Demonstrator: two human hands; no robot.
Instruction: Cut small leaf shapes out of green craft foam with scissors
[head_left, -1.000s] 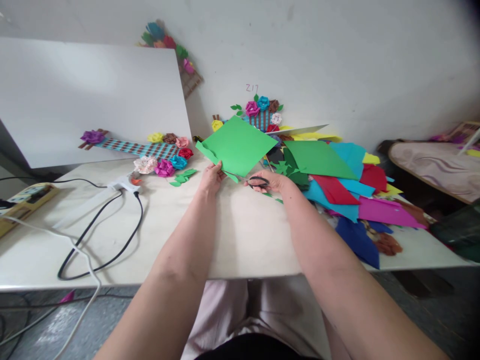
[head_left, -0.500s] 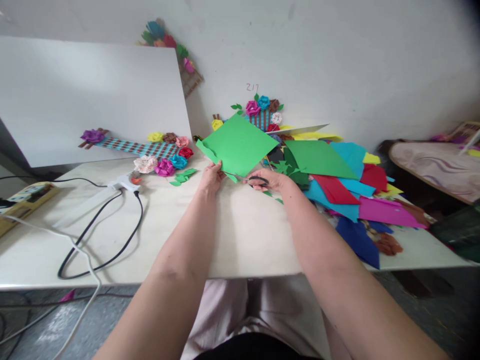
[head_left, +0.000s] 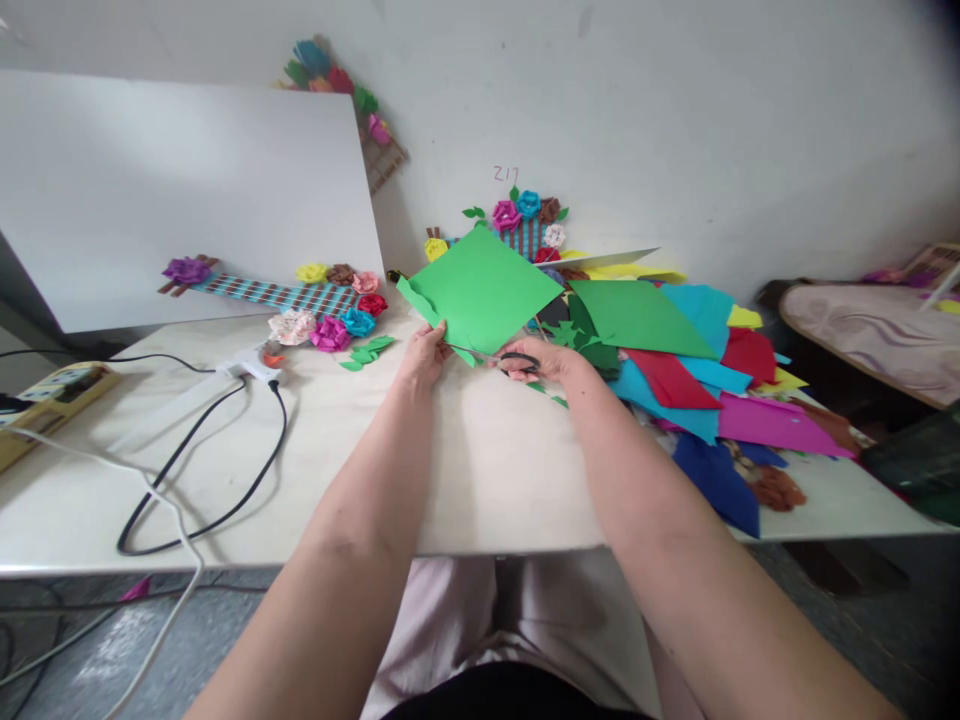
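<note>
A large sheet of green paper [head_left: 484,285] is tilted up over the table, its lower left edge cut ragged. My left hand [head_left: 427,352] pinches its lower left edge between thumb and fingers. Black-handled scissors [head_left: 519,361] sit in my right hand [head_left: 546,360], fingers wrapped through the loops. Their blades point left across the bottom corner of the sheet, close to my left fingertips. Small green paper leaves [head_left: 367,352] lie on the table left of my left hand. Some green scraps [head_left: 553,396] lie just below my right hand.
Coloured paper sheets [head_left: 675,380] pile up at the right. A woven strip with paper flowers [head_left: 300,300] lies at the left, before a white board [head_left: 187,190]. A power strip [head_left: 56,410] and black cable [head_left: 281,440] occupy the left side.
The green sheet has shifted very slightly to the right. Both hands keep nearly the same place, with the scissors still at the sheet's bottom corner.
</note>
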